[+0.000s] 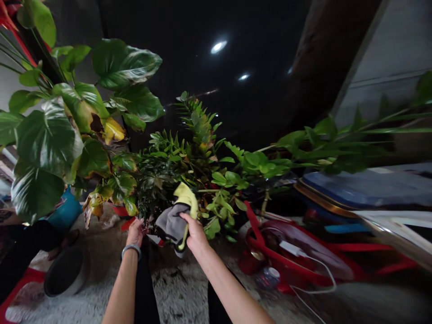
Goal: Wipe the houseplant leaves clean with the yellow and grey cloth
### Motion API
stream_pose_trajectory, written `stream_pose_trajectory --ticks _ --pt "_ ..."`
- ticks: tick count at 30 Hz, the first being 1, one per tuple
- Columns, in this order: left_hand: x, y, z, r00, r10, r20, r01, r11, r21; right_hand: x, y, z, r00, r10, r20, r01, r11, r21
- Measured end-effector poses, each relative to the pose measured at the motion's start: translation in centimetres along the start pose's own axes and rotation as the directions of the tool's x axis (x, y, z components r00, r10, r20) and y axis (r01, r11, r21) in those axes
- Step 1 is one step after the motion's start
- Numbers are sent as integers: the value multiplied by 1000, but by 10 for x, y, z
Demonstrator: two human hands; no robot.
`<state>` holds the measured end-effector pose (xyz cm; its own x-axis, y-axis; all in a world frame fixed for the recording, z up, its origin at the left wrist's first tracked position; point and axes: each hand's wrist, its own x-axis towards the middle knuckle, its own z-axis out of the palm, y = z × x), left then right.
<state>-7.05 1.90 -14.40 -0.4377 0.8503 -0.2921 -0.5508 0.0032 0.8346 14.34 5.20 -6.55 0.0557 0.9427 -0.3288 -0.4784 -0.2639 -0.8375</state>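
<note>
My right hand (195, 231) pinches a grey and yellow cloth (173, 220) with a dark trim, which hangs loosely in front of the plants. To its left, my left hand (136, 231), with a grey bangle (132, 250) at the wrist, is at the lower edge of a small dark-leaved plant (151, 191). Its fingers are curled together, and what they hold, if anything, is too small to make out. Behind the cloth stand green leafy stems (199, 123), some with yellowing leaves.
A large-leaved plant (47, 139) with browned, yellow edges fills the left. Below it are a dark bucket (65, 272) and part of another person (25, 243). At right lie a red bag (300, 265), a white cable (324, 290) and a blurred blue case (340, 189). A dark glossy surface (232, 27) rises behind.
</note>
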Motion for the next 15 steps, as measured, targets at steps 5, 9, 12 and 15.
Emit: stream_pose_trajectory --ticks 5,9,12,15 --pt "-1 2 2 1000 -2 -2 2 1000 7 9 -22 0 984 -158 -85 158 987 -10" --pt "-2 0 6 1000 -14 -7 14 1000 17 5 -22 7 977 -190 93 203 968 -147" --pt "-2 -1 5 1000 -18 -6 18 1000 13 -2 -1 1 990 8 140 10 991 -131" --pt "-2 0 3 1000 -12 -17 12 1000 -1 -13 5 0 986 86 146 -71 991 -110"
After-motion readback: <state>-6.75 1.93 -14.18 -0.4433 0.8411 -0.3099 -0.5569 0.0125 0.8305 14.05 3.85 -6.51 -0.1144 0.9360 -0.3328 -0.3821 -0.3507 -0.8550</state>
